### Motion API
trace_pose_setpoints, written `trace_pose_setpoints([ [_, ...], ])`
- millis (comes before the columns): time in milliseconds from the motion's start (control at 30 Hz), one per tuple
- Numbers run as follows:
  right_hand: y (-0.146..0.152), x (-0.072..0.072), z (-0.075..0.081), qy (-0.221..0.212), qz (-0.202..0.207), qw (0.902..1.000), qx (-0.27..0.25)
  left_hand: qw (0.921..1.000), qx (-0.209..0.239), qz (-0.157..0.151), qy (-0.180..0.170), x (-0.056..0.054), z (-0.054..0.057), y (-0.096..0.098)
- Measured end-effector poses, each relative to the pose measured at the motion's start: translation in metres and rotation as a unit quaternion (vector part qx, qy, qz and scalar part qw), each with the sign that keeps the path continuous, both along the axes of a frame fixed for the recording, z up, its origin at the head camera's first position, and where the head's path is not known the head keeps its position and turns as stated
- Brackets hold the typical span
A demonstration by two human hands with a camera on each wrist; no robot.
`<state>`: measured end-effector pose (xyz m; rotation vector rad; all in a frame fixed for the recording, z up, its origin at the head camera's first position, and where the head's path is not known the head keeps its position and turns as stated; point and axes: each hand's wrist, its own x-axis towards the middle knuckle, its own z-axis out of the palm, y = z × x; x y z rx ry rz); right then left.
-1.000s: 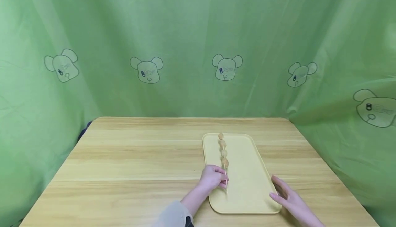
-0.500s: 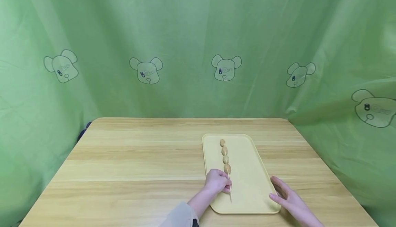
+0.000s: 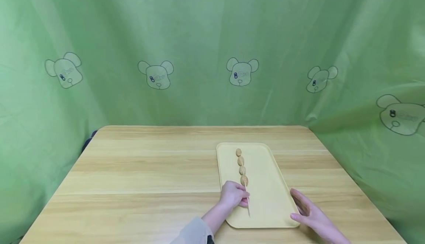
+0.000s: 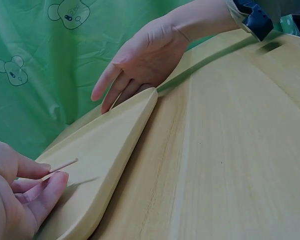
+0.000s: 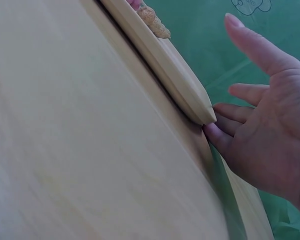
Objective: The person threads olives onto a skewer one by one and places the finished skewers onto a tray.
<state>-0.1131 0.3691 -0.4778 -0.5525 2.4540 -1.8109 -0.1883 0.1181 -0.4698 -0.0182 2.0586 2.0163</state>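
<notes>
A skewer of several round brown balls [image 3: 242, 171] lies lengthwise along the left side of a pale yellow tray [image 3: 269, 199]. My left hand [image 3: 233, 194] pinches its bare stick between thumb and fingers, below the lowest ball. In the left wrist view the stick's end [image 4: 65, 165] pokes out past those fingertips, close over the tray and casting a shadow. At the tray's near right corner is my right hand [image 3: 310, 214], thumb and fingers spread. The right wrist view shows the fingertips of that hand [image 5: 274, 120] right at the tray's rim, with the thumb raised away.
The tray rests on the right part of a wooden table [image 3: 142, 177]. Behind and on both sides hangs a green curtain [image 3: 199, 100] printed with bear heads. A dark band [image 4: 257, 20] circles the right wrist.
My left hand has moved slightly toward me and to the right, lowering the skewer onto the tray, and has stayed nearly still since. The right hand has hardly moved.
</notes>
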Motion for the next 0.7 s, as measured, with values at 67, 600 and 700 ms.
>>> trace_pose_setpoints([
  [67,0.002,0.000,0.000,0.011,0.020,0.9997,-0.009,1.0000,0.002,-0.001,-0.001,0.000,0.000,0.000],
  [600,0.003,0.002,0.012,-0.023,0.012,0.9993,0.028,0.9992,-0.035,-0.011,0.018,0.002,0.003,-0.006],
  [700,0.001,0.001,0.010,-0.013,-0.002,0.9991,0.040,0.9985,-0.049,-0.018,0.015,0.003,0.005,-0.008],
])
